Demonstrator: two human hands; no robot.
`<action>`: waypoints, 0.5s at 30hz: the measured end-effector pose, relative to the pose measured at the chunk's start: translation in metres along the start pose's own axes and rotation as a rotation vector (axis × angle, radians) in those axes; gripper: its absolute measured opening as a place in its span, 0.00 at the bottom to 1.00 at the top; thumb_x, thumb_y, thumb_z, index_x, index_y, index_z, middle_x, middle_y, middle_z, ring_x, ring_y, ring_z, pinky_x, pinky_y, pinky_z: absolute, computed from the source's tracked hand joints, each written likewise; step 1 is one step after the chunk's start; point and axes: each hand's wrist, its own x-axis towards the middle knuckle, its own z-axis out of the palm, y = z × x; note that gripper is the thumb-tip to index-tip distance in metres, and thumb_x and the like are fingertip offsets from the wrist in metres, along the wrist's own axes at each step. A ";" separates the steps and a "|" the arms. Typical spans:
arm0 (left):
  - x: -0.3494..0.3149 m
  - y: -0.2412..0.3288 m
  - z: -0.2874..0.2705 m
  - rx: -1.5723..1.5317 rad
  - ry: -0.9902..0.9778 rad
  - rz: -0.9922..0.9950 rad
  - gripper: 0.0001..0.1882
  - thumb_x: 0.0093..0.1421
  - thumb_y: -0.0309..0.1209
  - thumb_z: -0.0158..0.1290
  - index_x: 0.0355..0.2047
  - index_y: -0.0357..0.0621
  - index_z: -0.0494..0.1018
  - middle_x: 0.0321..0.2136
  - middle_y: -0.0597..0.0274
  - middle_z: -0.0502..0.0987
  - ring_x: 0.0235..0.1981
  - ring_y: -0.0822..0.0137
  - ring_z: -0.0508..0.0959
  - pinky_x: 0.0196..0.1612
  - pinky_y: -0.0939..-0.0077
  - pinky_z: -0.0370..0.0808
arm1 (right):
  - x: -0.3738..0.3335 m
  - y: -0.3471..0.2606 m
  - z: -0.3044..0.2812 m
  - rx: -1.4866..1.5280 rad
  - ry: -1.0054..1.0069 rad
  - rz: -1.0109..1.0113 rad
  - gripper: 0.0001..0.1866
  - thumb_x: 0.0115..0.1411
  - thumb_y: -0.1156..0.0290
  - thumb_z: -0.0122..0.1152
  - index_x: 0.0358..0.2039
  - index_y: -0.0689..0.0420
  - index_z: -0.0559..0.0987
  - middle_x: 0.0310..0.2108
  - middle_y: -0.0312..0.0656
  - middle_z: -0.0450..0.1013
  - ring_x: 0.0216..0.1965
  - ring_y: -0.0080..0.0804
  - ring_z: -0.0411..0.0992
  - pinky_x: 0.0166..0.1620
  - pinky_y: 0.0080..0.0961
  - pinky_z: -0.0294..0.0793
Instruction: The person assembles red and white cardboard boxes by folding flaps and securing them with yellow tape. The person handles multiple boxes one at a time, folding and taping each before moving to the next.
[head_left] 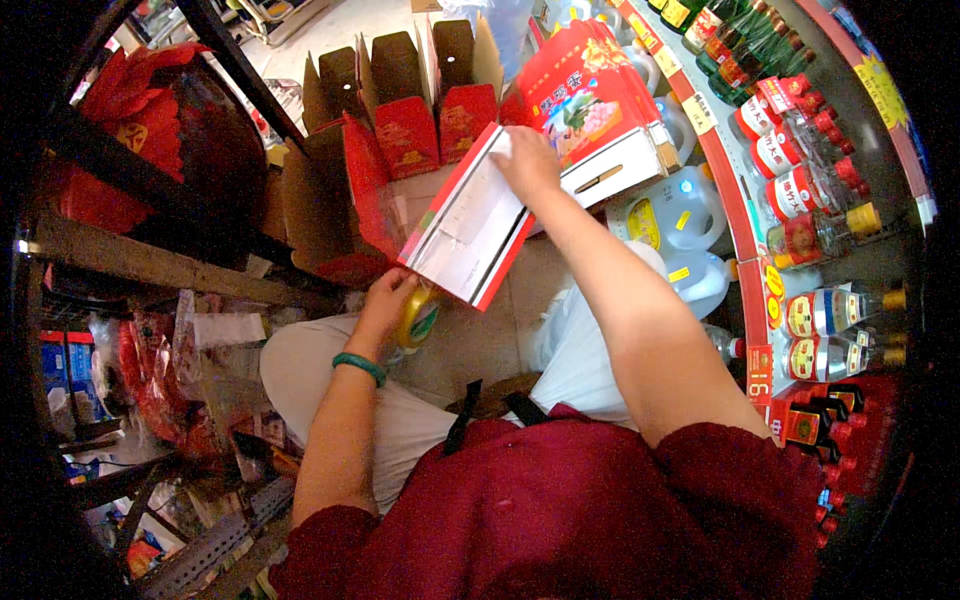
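Note:
A red-and-white cardboard carton (470,235) is tilted in front of me, its white panel facing up. My right hand (527,168) lies over the carton's far end, fingers closed on its edge. At the near left corner of the carton is my left hand (388,305), its fingers curled. A yellow roll of tape (417,318) sits against that hand, partly hidden by it and seemingly in its grip. A green bangle (360,367) circles my left wrist. Just beyond the right hand lies a stack of flat red printed cartons (590,95) with a slotted white edge.
Several open red boxes (408,135) stand at the far left. Clear plastic jugs (680,215) line the floor on the right, beside a shelf of bottles (790,190). A wooden rail (170,262) and wrapped goods (155,370) are on the left.

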 end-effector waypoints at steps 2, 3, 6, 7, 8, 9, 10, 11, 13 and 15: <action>-0.001 0.007 0.003 -0.130 0.020 -0.028 0.11 0.59 0.34 0.50 0.34 0.38 0.72 0.27 0.67 0.74 0.29 0.74 0.70 0.34 0.79 0.68 | -0.021 -0.027 0.009 0.072 0.002 -0.187 0.25 0.49 0.54 0.62 0.41 0.60 0.75 0.41 0.48 0.72 0.45 0.45 0.69 0.49 0.39 0.67; -0.004 0.009 0.002 -0.196 0.040 -0.043 0.11 0.59 0.34 0.50 0.34 0.38 0.72 0.27 0.67 0.74 0.29 0.74 0.70 0.34 0.79 0.68 | -0.037 -0.043 0.015 0.101 -0.040 -0.270 0.26 0.49 0.52 0.61 0.41 0.60 0.75 0.43 0.48 0.71 0.48 0.45 0.67 0.51 0.38 0.65; -0.003 0.008 -0.007 -0.065 -0.016 -0.044 0.13 0.60 0.37 0.49 0.37 0.39 0.71 0.32 0.65 0.74 0.33 0.72 0.71 0.38 0.78 0.69 | -0.075 -0.064 0.015 -0.041 -0.227 -0.263 0.34 0.52 0.47 0.55 0.54 0.55 0.67 0.57 0.48 0.58 0.60 0.44 0.53 0.60 0.42 0.50; -0.006 0.013 -0.008 -0.086 -0.002 -0.056 0.12 0.60 0.36 0.49 0.37 0.39 0.71 0.32 0.66 0.74 0.33 0.73 0.71 0.38 0.78 0.69 | -0.079 -0.066 0.016 -0.091 -0.237 -0.262 0.35 0.52 0.46 0.54 0.56 0.54 0.64 0.60 0.48 0.54 0.62 0.44 0.50 0.61 0.43 0.47; -0.010 0.016 -0.007 -0.106 0.014 -0.070 0.11 0.60 0.35 0.49 0.37 0.40 0.71 0.31 0.66 0.74 0.33 0.73 0.71 0.38 0.78 0.69 | -0.076 -0.067 0.018 -0.094 -0.308 -0.231 0.38 0.52 0.44 0.53 0.58 0.53 0.61 0.63 0.46 0.49 0.64 0.44 0.45 0.62 0.46 0.42; -0.013 0.021 -0.006 -0.129 0.025 -0.086 0.11 0.60 0.34 0.50 0.37 0.40 0.71 0.31 0.66 0.74 0.33 0.74 0.71 0.38 0.79 0.68 | -0.073 -0.066 0.019 -0.108 -0.327 -0.241 0.38 0.52 0.44 0.52 0.58 0.52 0.61 0.63 0.45 0.49 0.64 0.44 0.45 0.63 0.45 0.42; -0.014 0.018 -0.007 -0.159 -0.011 -0.096 0.11 0.59 0.34 0.50 0.38 0.40 0.71 0.32 0.66 0.73 0.33 0.73 0.71 0.38 0.78 0.68 | -0.070 -0.064 0.020 -0.121 -0.347 -0.251 0.37 0.53 0.43 0.52 0.58 0.52 0.61 0.63 0.45 0.50 0.64 0.44 0.46 0.63 0.45 0.42; -0.015 0.014 -0.007 -0.188 -0.047 -0.106 0.11 0.59 0.34 0.50 0.38 0.40 0.70 0.32 0.65 0.73 0.34 0.73 0.71 0.38 0.78 0.68 | -0.067 -0.063 0.021 -0.134 -0.367 -0.262 0.37 0.53 0.43 0.51 0.59 0.51 0.61 0.63 0.44 0.50 0.64 0.44 0.46 0.63 0.45 0.42; -0.020 0.015 -0.008 -0.226 -0.087 -0.142 0.12 0.59 0.35 0.50 0.39 0.40 0.70 0.33 0.65 0.73 0.34 0.72 0.71 0.38 0.78 0.68 | -0.064 -0.060 0.023 -0.139 -0.371 -0.290 0.37 0.53 0.42 0.50 0.59 0.51 0.61 0.63 0.43 0.49 0.64 0.43 0.45 0.63 0.44 0.42; -0.025 0.017 -0.012 -0.236 -0.107 -0.197 0.12 0.59 0.34 0.51 0.39 0.39 0.69 0.33 0.64 0.73 0.34 0.71 0.71 0.39 0.77 0.68 | -0.065 -0.059 0.023 -0.131 -0.366 -0.290 0.37 0.54 0.42 0.49 0.59 0.50 0.60 0.63 0.43 0.49 0.64 0.43 0.45 0.63 0.44 0.41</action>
